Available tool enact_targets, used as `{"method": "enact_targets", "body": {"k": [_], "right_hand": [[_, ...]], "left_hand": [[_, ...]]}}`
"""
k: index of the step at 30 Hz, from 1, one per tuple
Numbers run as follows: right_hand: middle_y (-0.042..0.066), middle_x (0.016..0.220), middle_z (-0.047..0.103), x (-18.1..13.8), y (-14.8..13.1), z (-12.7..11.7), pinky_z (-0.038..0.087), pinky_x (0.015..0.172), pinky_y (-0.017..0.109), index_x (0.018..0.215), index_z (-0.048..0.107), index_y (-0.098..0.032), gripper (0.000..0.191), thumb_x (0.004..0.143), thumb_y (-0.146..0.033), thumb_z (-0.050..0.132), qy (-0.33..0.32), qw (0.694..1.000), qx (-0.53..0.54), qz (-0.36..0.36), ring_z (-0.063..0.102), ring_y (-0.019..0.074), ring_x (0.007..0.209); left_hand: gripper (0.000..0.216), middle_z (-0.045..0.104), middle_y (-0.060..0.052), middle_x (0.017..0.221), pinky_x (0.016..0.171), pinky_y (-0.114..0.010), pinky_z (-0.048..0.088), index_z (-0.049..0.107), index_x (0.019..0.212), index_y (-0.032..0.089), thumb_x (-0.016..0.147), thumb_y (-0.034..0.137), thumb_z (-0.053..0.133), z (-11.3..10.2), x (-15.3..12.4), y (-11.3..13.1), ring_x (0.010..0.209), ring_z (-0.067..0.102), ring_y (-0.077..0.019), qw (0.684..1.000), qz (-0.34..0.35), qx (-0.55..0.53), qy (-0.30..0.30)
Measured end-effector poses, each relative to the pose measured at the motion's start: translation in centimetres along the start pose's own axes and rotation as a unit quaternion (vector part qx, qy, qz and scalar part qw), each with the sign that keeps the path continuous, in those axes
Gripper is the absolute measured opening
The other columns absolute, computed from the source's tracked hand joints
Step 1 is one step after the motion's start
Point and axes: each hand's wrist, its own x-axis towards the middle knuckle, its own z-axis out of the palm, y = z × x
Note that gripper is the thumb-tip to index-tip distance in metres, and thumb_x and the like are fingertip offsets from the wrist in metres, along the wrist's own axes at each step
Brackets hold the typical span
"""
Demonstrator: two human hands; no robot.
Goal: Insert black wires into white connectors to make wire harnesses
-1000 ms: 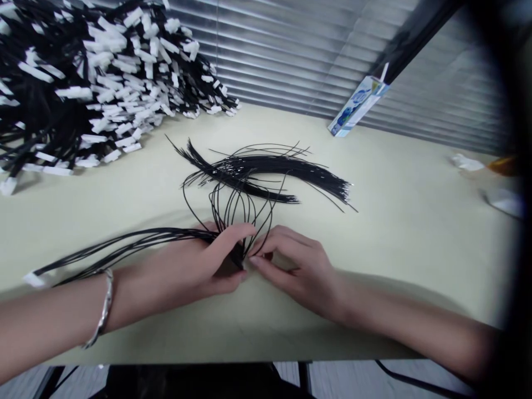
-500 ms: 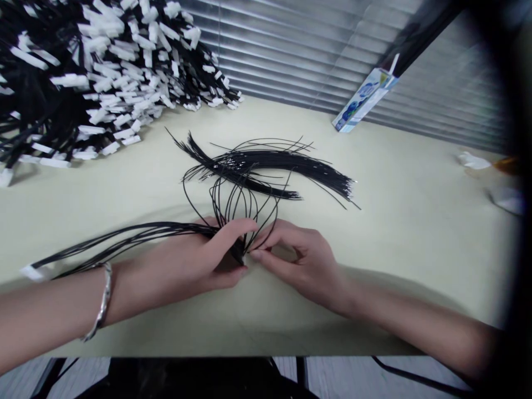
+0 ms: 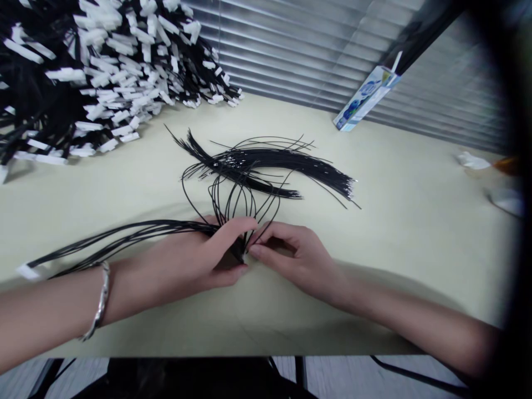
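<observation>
My left hand [image 3: 211, 252] is closed around a bundle of black wires [image 3: 137, 226]. At the bundle's far left end a white connector [image 3: 28, 271] lies past my wrist. Several wires loop up over the left thumb and bend back down to a dark piece [image 3: 238, 250] in the palm, mostly hidden by the fingers. Thumb and forefinger of my right hand [image 3: 286, 249] pinch one thin black wire [image 3: 270, 221] right beside that dark piece. Just beyond both hands, loose black wires [image 3: 299, 160] with shiny tips lie in crossed bunches.
A big heap of black wires with white connectors [image 3: 112, 83] fills the back left of the table [image 3: 394, 221]. A blue-and-white drink carton [image 3: 366, 100] with a straw leans at the back by the blinds [image 3: 282, 50]. A crumpled white scrap [image 3: 474, 160] lies far right.
My right fingers have shifted slightly upward, still pinching beside the dark piece. The left hand keeps its grip. The whole view has moved a little.
</observation>
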Motion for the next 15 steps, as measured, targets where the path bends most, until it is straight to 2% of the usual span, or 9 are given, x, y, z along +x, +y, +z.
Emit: {"method": "enact_targets", "body": {"k": [4, 9, 15], "right_hand": [[-0.001, 0.087, 0.068, 0.05, -0.04, 0.01, 0.05, 0.074, 0.023, 0.08, 0.065, -0.019, 0.009, 0.083, -0.027, 0.064, -0.012, 1.0, -0.006, 0.01, 0.063, 0.0109, 0.081], [0.0, 0.086, 0.069, 0.07, 0.14, 0.23, 0.05, 0.074, 0.024, 0.08, 0.065, -0.019, 0.007, 0.083, -0.025, 0.063, 0.007, 1.0, -0.008, 0.006, 0.063, 0.0116, 0.081], [-0.003, 0.08, 0.066, -0.1, 0.16, 0.39, 0.048, 0.067, 0.02, 0.078, 0.061, -0.019, 0.007, 0.085, -0.021, 0.06, 0.027, 0.998, -0.061, -0.016, 0.06, 0.0088, 0.073]], "left_hand": [[0.045, 0.067, -0.001, 0.07, 0.033, -0.022, 0.032, 0.039, 0.123, 0.023, 0.082, 0.032, 0.056, 0.06, 0.02, -0.03, 0.042, 0.061, -0.0188, 1.0, 0.001, -0.01, 0.0], [0.045, 0.065, 0.0, 0.065, 0.032, -0.023, 0.029, 0.038, 0.125, 0.024, 0.084, 0.033, 0.054, -0.11, -0.02, 0.09, 0.039, 0.059, -0.0198, 1.0, -0.004, -0.008, -0.01], [0.046, 0.064, 0.003, 0.062, 0.035, -0.022, 0.031, 0.036, 0.125, 0.026, 0.083, 0.03, 0.055, -0.18, 0.08, 0.32, 0.039, 0.06, -0.0186, 0.999, -0.024, -0.014, -0.019]]}}
